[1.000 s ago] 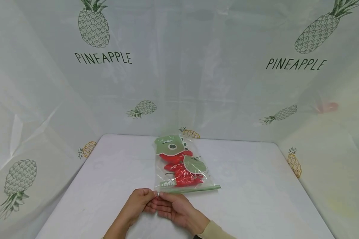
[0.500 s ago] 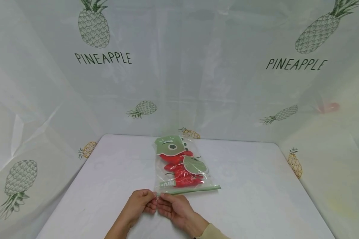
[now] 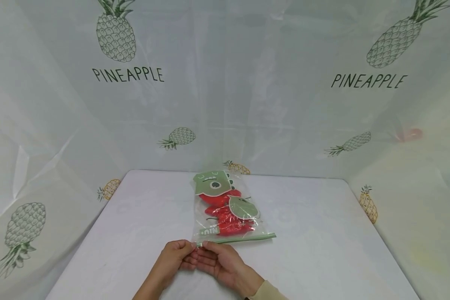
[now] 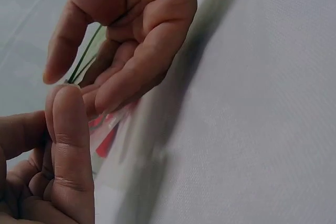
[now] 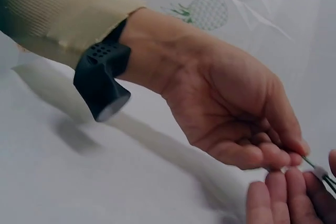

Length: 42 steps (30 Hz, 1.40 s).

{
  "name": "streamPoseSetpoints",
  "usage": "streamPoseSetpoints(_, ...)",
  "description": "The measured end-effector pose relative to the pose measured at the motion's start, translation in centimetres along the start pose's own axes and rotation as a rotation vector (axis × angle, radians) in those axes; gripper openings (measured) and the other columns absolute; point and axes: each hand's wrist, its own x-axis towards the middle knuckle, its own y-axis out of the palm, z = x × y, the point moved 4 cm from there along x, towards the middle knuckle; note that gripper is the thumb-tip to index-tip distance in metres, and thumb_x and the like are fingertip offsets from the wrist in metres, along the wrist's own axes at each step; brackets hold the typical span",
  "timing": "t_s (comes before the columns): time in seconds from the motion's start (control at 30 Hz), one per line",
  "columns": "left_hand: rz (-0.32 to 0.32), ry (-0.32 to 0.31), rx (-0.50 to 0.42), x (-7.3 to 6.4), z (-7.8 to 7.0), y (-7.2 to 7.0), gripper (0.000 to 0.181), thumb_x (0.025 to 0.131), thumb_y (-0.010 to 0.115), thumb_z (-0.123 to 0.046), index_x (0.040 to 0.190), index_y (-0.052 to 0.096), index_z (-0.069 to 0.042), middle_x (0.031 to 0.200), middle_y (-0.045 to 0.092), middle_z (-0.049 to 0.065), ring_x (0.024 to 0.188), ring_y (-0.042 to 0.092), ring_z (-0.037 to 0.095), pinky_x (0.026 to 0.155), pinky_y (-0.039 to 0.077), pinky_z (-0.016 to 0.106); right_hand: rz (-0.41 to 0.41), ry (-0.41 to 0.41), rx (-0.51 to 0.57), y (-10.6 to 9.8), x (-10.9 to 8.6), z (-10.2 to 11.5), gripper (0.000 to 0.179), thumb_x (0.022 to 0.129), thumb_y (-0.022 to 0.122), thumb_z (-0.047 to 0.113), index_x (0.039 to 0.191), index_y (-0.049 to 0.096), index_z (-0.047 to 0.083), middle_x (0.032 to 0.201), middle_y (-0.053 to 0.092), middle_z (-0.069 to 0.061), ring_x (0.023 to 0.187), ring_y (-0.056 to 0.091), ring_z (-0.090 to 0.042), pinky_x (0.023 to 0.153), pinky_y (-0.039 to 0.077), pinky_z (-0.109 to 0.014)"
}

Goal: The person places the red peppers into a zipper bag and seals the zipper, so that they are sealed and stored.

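Observation:
A clear zip bag [image 3: 212, 183] with green cartoon prints lies flat on the white table, with red peppers [image 3: 232, 227] inside. Its green zip strip [image 3: 247, 238] runs along the near edge. At that strip's left end, my left hand [image 3: 174, 257] pinches the bag's corner between thumb and forefinger. Right beside it, my right hand [image 3: 223, 261] pinches the strip, its other fingers loosely curled below. In the right wrist view a small whitish piece [image 5: 319, 172] sits on the strip between the hands. Fingers partly hide the bag's corner in both wrist views.
The white tabletop [image 3: 315, 233] extends on both sides of the bag. A white curtain [image 3: 247, 104] printed with pineapples stands behind and at both sides. A blurred red shape [image 3: 410, 134] shows at the right curtain. A black wrist device [image 5: 102, 80] is on my right wrist.
My thumbs have drawn slightly apart, the right one shifting a little to the right along the strip. More of the strip's green left end now shows between them. The bag stays in place.

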Motion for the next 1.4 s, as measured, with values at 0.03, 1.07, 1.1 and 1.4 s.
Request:
streamPoseSetpoints(0.03, 0.004, -0.001, 0.003, 0.0, -0.1, 0.0, 0.026, 0.105, 0.064, -0.021, 0.101, 0.069, 0.005, 0.081, 0.073, 0.003, 0.071, 0.071, 0.01, 0.067, 0.063, 0.025, 0.018, 0.008, 0.002, 0.0, 0.0, 0.0, 0.032, 0.103, 0.067, 0.021, 0.117, 0.072, -0.007, 0.108, 0.079, -0.02, 0.103, 0.078, -0.026, 0.098, 0.06, -0.045)
streamPoseSetpoints(1.07, -0.079, 0.006, -0.02, 0.4, 0.0, -0.7, 0.026, 0.107, 0.062, -0.019, 0.101, 0.066, 0.006, 0.08, 0.069, 0.002, 0.072, 0.069, 0.011, 0.069, 0.064, 0.027, -0.093, -0.016, -0.057, -1.1, -0.4, 1.1, 0.025, 0.1, 0.071, 0.017, 0.111, 0.073, -0.006, 0.098, 0.08, -0.012, 0.094, 0.079, -0.024, 0.093, 0.063, -0.045)
streamPoseSetpoints(1.1, -0.086, 0.006, -0.022, 0.4, 0.0, -0.8, 0.026, 0.107, 0.062, -0.019, 0.101, 0.066, 0.006, 0.08, 0.069, 0.002, 0.072, 0.069, 0.011, 0.069, 0.064, 0.027, -0.096, -0.02, -0.055, -1.2, -0.4, 1.2, 0.025, 0.1, 0.071, 0.017, 0.11, 0.073, -0.005, 0.098, 0.08, -0.012, 0.094, 0.079, -0.023, 0.093, 0.063, -0.045)
streamPoseSetpoints(1.4, -0.131, 0.006, -0.039, 0.6, 0.3, -1.3, 0.025, 0.107, 0.063, -0.019, 0.096, 0.066, 0.003, 0.079, 0.07, 0.002, 0.071, 0.069, 0.011, 0.068, 0.064, 0.028, -0.124, -0.034, -0.051, -2.2, -0.6, 1.3, 0.026, 0.1, 0.072, 0.018, 0.111, 0.072, -0.005, 0.099, 0.08, -0.012, 0.095, 0.078, -0.024, 0.093, 0.063, -0.045)
